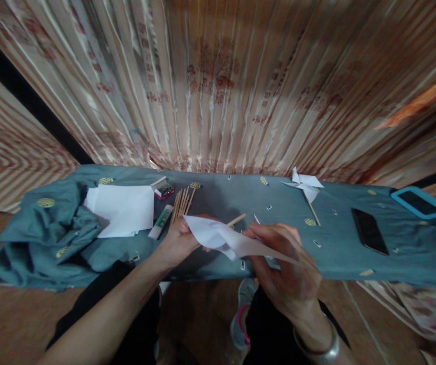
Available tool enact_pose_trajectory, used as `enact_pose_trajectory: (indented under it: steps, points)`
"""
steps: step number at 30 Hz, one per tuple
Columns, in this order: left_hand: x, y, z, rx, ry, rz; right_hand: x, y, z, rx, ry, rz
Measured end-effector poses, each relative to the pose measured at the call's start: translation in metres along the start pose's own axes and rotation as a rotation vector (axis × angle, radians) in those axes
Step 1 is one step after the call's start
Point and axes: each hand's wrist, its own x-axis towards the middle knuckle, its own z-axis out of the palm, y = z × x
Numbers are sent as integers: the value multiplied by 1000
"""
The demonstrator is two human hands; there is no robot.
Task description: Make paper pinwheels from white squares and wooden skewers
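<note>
A folded white paper pinwheel (pixel 221 238) is held up above the near part of the cloth-covered surface. My left hand (pixel 177 243) is closed on its left side, the fingers partly hidden behind the paper. From the right, my right hand (pixel 284 266) has its fingers bent around the other side; it is slightly blurred, and one paper point crosses in front of it. Just beyond the paper, a wooden stick (pixel 237 219) shows in part. Scissors (pixel 256 219) seem to lie by my right fingertips, mostly hidden.
On the left are a stack of white paper (pixel 126 208), a small box (pixel 164 190), a glue stick (pixel 160 222) and several wooden sticks (pixel 181 202). A pinwheel on a stick (pixel 309 188), a black phone (pixel 369 230) and a blue-framed tablet (pixel 421 202) lie right. A curtain (pixel 218 101) hangs behind.
</note>
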Motion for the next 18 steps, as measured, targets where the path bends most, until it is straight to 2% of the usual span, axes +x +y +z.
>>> enact_pose_trajectory:
  steps: [11,18]
  points:
    - [0,2,2,-44,-83,-28,0,1,0,19,-7,-8]
    - [2,-15,-5,-131,-77,-12,-1,-1,0,15,5,15]
